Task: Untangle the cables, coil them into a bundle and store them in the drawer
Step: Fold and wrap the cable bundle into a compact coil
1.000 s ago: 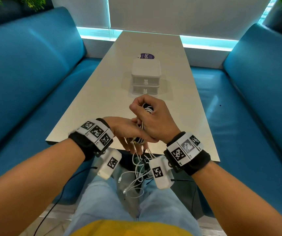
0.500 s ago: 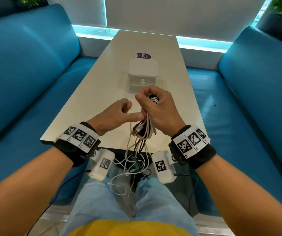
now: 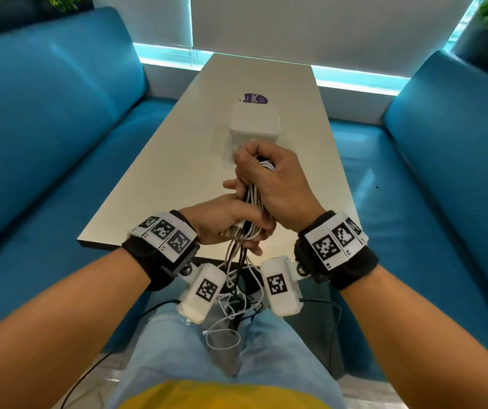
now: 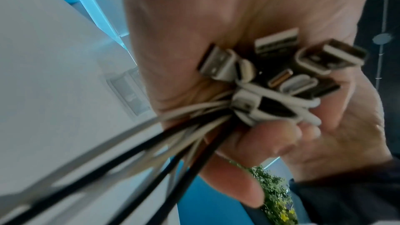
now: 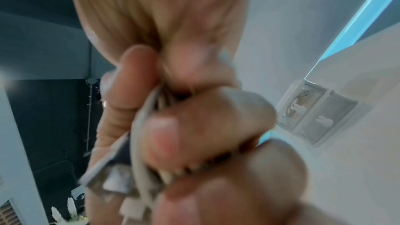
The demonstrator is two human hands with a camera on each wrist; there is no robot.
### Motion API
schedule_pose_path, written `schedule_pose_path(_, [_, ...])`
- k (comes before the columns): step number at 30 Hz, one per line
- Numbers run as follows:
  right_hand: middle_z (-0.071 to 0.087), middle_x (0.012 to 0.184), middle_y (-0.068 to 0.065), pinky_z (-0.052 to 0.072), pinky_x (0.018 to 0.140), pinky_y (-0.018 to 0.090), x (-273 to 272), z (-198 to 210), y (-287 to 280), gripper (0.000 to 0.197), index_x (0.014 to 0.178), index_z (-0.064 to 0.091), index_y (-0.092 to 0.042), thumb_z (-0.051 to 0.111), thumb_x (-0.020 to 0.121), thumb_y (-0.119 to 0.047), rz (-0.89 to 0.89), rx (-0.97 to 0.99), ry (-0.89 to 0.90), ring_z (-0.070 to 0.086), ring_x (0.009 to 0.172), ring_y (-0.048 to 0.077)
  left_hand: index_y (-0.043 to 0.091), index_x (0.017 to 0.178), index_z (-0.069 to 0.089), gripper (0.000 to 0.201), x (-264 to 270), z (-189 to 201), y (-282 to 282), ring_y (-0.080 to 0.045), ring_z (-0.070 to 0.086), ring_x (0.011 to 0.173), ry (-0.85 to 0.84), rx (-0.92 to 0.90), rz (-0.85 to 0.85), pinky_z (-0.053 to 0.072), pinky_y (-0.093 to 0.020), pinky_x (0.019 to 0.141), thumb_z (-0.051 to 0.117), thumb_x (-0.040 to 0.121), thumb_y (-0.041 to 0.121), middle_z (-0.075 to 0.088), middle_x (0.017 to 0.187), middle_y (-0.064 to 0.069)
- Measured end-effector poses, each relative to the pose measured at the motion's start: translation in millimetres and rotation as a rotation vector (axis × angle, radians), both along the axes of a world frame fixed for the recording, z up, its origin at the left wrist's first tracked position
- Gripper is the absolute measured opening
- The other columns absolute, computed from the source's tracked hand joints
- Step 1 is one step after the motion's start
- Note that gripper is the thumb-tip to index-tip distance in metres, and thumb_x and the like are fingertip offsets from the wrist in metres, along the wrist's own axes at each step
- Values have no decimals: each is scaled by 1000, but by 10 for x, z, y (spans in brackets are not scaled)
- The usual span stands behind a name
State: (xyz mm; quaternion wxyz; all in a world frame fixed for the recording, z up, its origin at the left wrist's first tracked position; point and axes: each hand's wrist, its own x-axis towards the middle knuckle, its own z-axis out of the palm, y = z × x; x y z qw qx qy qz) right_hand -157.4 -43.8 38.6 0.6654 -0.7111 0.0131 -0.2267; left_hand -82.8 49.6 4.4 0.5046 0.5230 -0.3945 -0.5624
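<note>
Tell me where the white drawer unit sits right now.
In the head view the white drawer unit stands on the table near its middle, just beyond the right hand, with a purple sticker behind it.

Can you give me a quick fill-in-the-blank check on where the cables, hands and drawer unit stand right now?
1. Both the right hand and the left hand grip the ____.
2. The loose cable ends hang down over the person's ____.
3. The white drawer unit stands on the ____.
4. Both of its drawers are ____.

Missing words: cables; lap; table; closed
</note>
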Motion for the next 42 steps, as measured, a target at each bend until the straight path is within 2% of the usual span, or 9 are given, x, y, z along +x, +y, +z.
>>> schedule_pose_path(6, [61, 65, 6, 53, 62, 36, -55, -16, 20, 12, 78, 60, -9, 68, 85, -14, 51, 148, 103, 58, 58, 22, 15, 48, 53, 27, -56, -67, -16, -17, 37, 47, 34, 75, 28, 50, -31, 56, 53, 75, 9, 42, 51, -5])
schedule_pose_path(11, [39, 51, 1, 34, 46, 24, -64, -18, 53, 28, 64, 51, -13, 67, 82, -25, 28, 307, 91, 35, 45, 16, 16, 44, 53, 30, -84, -33, -49, -12, 41, 44, -47, 121, -32, 49, -34, 62, 53, 74, 10, 44, 47, 0])
schedule_pose_path(14, [32, 45, -1, 26, 42, 22, -68, -32, 93, 43, 57, 40, -18, 59, 93, -30, -47, 319, 112, 27, 40, 15, 11, 54, 62, 20, -106, -48, -50, -14, 50, 51, -62, 104, 8, 55, -34, 72, 57, 72, 6, 52, 54, -5])
schedule_pose_path(17, [30, 44, 0, 23, 42, 24, -66, -42, 140, 43, 59, 38, -17, 57, 94, -31, -82, 276, 105, 23, 40, 15, 3, 74, 65, 8, -118, -36, -26, -9, 60, 60, -153, 53, 20, 51, -18, 63, 62, 79, -2, 63, 64, -3])
schedule_pose_path(22, [31, 42, -3, 24, 42, 24, -33, 4, 153, 40, 64, 36, -14, 54, 96, -31, -72, 267, 130, 23, 38, 13, 10, 83, 67, 15, -45, 95, 10, -2, 64, 69, -279, -3, 18, 51, -15, 66, 69, 78, -4, 69, 70, 6])
schedule_pose_path(27, [31, 41, -4, 23, 39, 20, -47, 59, 149, 42, 63, 33, -15, 48, 99, -31, -45, 268, 80, 25, 36, 11, 7, 63, 72, 19, -116, 38, 6, -17, 68, 61, 63, 50, 19, 56, -25, 64, 59, 72, -3, 68, 60, -6])
schedule_pose_path(32, [33, 44, -1, 29, 42, 22, -82, 99, 155, 48, 62, 37, -13, 35, 102, -40, -87, 171, 44, 30, 38, 12, 6, 57, 58, 18, -76, 74, -27, -15, 42, 41, 49, 105, -8, 56, -34, 65, 57, 75, 1, 41, 46, -2])
schedule_pose_path(38, [35, 41, -6, 32, 42, 20, -78, 122, 170, 52, 57, 37, -12, 31, 104, -33, -131, 1, -13, 35, 37, 10, 12, 61, 71, 25, -51, 154, -32, -10, 41, 44, -18, 116, -62, 52, -29, 63, 54, 77, 5, 42, 47, 3])
schedule_pose_path(42, [51, 58, 5, 40, 52, 24, -60, 43, 78, 49, 77, 47, -7, 30, 93, -50, -114, -104, -43, 48, 51, 13, 7, 58, 62, 15, -4, 173, -20, -14, 41, 42, -34, 200, -17, 51, -30, 60, 59, 73, 8, 45, 48, -1])
